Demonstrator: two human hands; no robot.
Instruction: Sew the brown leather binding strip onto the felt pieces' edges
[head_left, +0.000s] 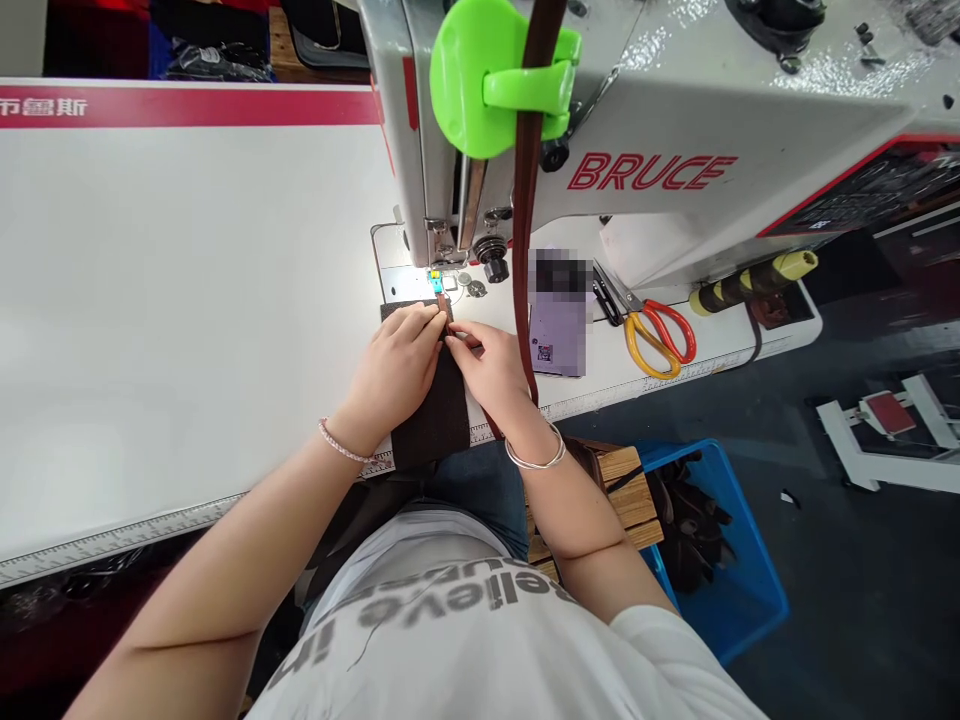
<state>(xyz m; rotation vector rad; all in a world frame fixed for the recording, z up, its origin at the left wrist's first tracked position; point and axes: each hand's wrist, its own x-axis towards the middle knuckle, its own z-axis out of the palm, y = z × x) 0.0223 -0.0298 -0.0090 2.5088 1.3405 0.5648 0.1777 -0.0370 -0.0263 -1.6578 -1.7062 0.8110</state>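
A dark piece of fabric (433, 420) lies at the front of the sewing machine, its lower end hanging over the table edge. My left hand (401, 360) rests flat on it, fingertips close to the blue and yellow presser foot (435, 283). A narrow brown strip (442, 303) runs along the fabric's right edge to the foot. My right hand (487, 362) pinches this strip at the edge, thumb and forefinger together beside my left fingertips. More of the brown strip (525, 200) hangs from the bright green holder (480, 80) and passes down by my right wrist.
Right of my hands lie a purple phone (559, 330), scissors (660, 335) with red and orange handles, and a black-and-yellow roll (752, 282). The white machine head (652, 130) overhangs the work. Below stands a blue bin (750, 560) of dark pieces.
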